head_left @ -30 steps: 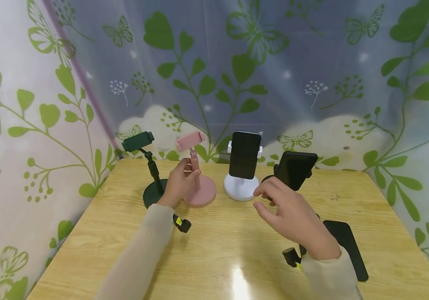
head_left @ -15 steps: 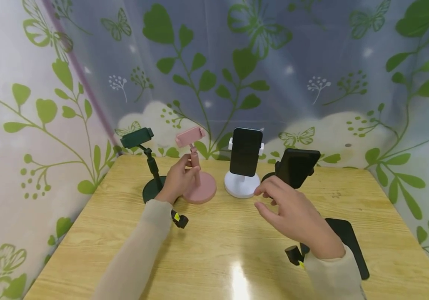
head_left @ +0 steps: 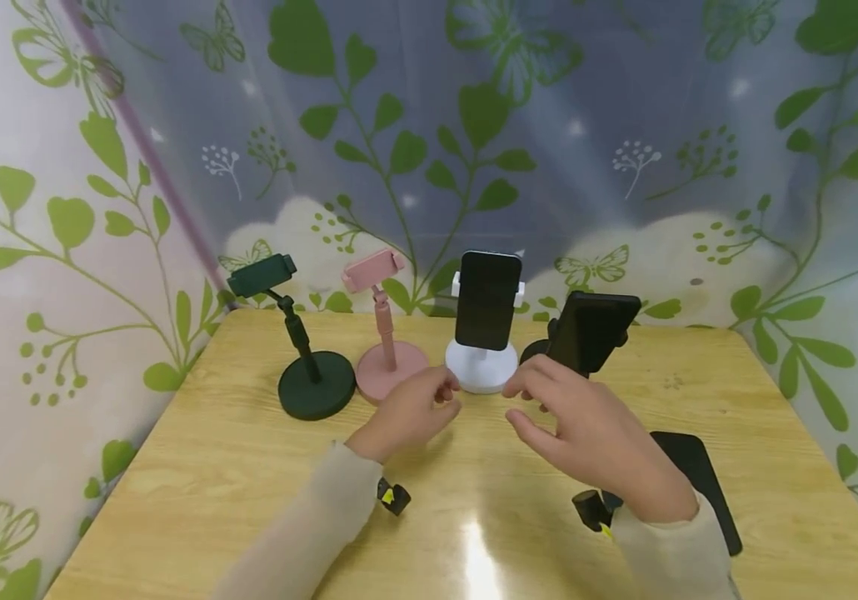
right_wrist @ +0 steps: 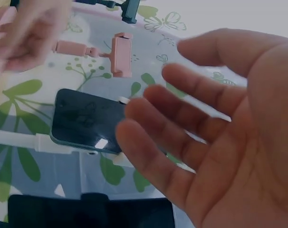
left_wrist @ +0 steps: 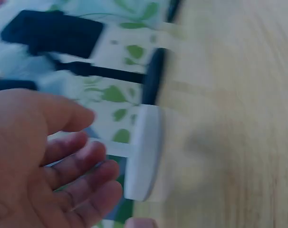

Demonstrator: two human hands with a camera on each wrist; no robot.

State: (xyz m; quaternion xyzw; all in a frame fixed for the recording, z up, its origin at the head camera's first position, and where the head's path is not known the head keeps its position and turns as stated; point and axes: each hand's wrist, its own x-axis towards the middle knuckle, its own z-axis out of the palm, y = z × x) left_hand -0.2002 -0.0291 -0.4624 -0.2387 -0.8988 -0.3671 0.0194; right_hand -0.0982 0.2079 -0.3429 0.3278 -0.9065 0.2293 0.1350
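Observation:
My left hand (head_left: 410,414) is in front of the pink phone stand (head_left: 384,314), fingers loosely bent and holding nothing. In the left wrist view the white stand's base (left_wrist: 145,152) lies just beyond those fingers. My right hand (head_left: 586,429) hovers before the black phone stand (head_left: 536,350), its fingers relaxed and nothing in them. A smartphone (head_left: 489,300) is clamped upright in the white phone stand (head_left: 483,371). Another black phone (head_left: 596,329) sits tilted in the black stand, which my right hand partly covers. The dark green phone stand (head_left: 296,333) has a bare clamp, as does the pink one.
A black phone (head_left: 699,483) lies flat on the wooden table (head_left: 212,467) at the right, partly under my right forearm in view. A leaf-patterned curtain (head_left: 414,167) hangs behind the row of stands.
My left hand has let go of the pink stand's post and moved right and nearer to me. The stands stay in their places. My right hand has barely moved.

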